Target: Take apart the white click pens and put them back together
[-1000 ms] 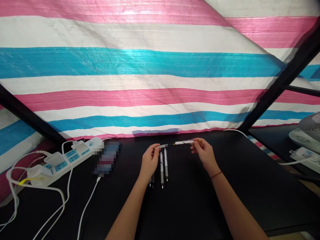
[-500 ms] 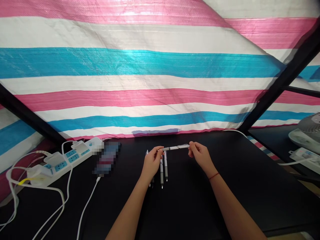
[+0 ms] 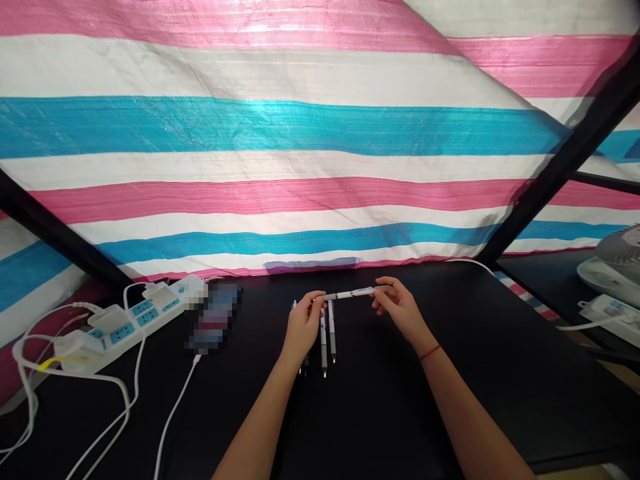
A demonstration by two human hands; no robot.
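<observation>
A white pen (image 3: 351, 293) with a grey grip is held level above the black table. My left hand (image 3: 305, 325) pinches its grip end between thumb and fingers. At the other end, by the clip, my right hand (image 3: 397, 308) has its thumb and fingertips on the pen, with the index finger lifted a little from the rest. Below, two similar pens, one white and grey (image 3: 324, 347) and another (image 3: 333, 333), lie side by side with their tips toward me. More pens lie partly hidden behind my left hand and wrist; only their ends show.
On the left, a white power strip (image 3: 143, 319) carries plugs and loose white cables. A phone (image 3: 215, 317), blurred out, lies beside it with a charging cable (image 3: 175, 420). Striped sheeting (image 3: 320, 127) hangs behind the black table (image 3: 500, 360). A fan (image 3: 617, 257) stands at far right.
My right hand's fingers have loosened and spread at the clip end, the index finger rising. The pen has shifted slightly left. My left hand keeps its pinch.
</observation>
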